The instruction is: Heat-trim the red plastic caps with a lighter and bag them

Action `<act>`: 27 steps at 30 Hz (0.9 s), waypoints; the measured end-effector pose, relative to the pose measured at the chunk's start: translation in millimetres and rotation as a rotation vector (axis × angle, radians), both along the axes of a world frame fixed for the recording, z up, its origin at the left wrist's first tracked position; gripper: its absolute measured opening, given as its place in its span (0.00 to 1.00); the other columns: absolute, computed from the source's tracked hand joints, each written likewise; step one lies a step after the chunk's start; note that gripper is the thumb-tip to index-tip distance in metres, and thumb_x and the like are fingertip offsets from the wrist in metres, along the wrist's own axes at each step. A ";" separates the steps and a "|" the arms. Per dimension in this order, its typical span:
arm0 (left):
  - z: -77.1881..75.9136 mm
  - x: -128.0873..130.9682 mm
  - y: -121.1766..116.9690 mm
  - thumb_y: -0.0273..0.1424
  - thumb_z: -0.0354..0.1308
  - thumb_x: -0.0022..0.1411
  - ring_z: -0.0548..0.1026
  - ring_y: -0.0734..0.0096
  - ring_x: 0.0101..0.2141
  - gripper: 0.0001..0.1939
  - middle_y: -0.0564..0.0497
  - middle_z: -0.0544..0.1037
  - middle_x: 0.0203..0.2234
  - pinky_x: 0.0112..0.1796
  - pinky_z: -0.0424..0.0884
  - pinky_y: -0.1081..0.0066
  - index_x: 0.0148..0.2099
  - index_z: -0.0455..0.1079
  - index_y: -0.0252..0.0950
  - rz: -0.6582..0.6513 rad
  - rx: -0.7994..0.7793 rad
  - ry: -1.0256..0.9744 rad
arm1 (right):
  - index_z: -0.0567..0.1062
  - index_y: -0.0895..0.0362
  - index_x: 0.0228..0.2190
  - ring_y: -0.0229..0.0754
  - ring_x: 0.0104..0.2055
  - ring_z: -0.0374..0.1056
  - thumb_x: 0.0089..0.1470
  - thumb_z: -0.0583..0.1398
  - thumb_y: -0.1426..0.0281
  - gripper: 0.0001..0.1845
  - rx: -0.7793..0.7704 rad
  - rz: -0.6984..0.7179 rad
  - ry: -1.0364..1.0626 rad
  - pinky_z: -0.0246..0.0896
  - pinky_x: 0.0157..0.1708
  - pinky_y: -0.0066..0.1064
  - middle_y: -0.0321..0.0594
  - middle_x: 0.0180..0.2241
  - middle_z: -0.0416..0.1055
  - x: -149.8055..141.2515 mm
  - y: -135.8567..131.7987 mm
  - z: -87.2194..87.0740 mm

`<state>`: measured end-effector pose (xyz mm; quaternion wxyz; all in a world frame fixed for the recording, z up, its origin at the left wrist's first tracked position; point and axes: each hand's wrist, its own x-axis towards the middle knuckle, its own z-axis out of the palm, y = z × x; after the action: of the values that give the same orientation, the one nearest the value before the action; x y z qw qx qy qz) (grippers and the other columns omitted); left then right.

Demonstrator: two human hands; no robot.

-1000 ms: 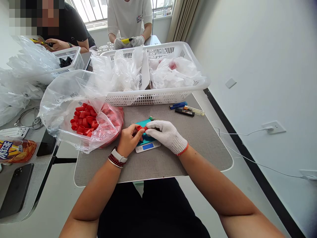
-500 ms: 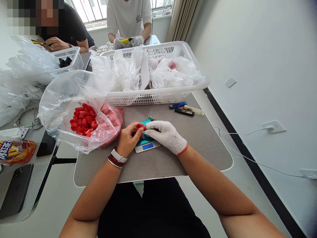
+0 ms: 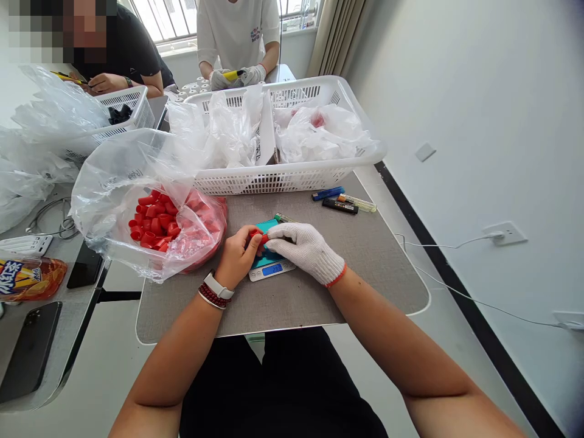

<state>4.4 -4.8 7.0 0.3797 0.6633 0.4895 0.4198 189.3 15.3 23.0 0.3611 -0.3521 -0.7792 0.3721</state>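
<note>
Between finger and thumb, my bare left hand [image 3: 238, 254] grips a small red tube-like plastic cap [image 3: 264, 238]. My right hand [image 3: 306, 248], in a white knitted glove with an orange cuff, pinches the other end of the cap. Both hands are closed over a small teal-topped digital scale [image 3: 272, 269] with a lit blue display. Left of my hands, a clear plastic bag [image 3: 123, 164] lies open and holds several more red caps [image 3: 157, 222]. A green-ended marker [image 3: 283, 217] shows just behind my fingers, partly hidden.
Blue, black and clear orange-capped pens [image 3: 340, 207] lie to the right on the grey table [image 3: 365, 267]. A white plastic basket [image 3: 274, 181] with plastic bags stands behind. Beyond it, two people work. At left are a drink bottle [image 3: 34, 280] and a dark phone [image 3: 31, 347].
The red cap has turned between my fingers, so its open end no longer faces me. My left fingers have closed further around it. My right hand has barely moved.
</note>
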 end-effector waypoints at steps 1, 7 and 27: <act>0.1 0.1 -0.5 0.49 0.50 0.68 0.73 0.74 0.21 0.20 0.55 0.75 0.21 0.24 0.68 0.74 0.42 0.67 0.36 -0.005 -0.010 -0.006 | 0.77 0.58 0.28 0.34 0.30 0.67 0.59 0.58 0.71 0.10 0.002 0.007 -0.007 0.60 0.35 0.26 0.33 0.27 0.74 0.2 0.3 0.5; 2.0 1.5 -3.2 0.50 0.51 0.67 0.64 0.80 0.13 0.20 0.61 0.68 0.14 0.16 0.58 0.78 0.41 0.64 0.37 -0.015 -0.076 -0.041 | 0.78 0.57 0.29 0.35 0.30 0.67 0.59 0.58 0.70 0.10 -0.001 -0.011 0.008 0.62 0.36 0.27 0.34 0.28 0.75 0.5 1.0 -4.2; 2.2 4.0 -1.2 0.46 0.58 0.64 0.77 0.72 0.30 0.17 0.51 0.79 0.31 0.32 0.73 0.73 0.43 0.71 0.37 0.021 0.060 -0.102 | 0.81 0.56 0.33 0.41 0.36 0.75 0.57 0.61 0.69 0.07 -0.039 -0.069 0.116 0.69 0.41 0.31 0.37 0.34 0.80 -1.4 0.4 -9.5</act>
<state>8.4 -6.0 9.2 0.3798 0.6470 0.4634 0.4716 187.9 15.7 13.5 0.4115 -0.3636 -0.7369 0.3941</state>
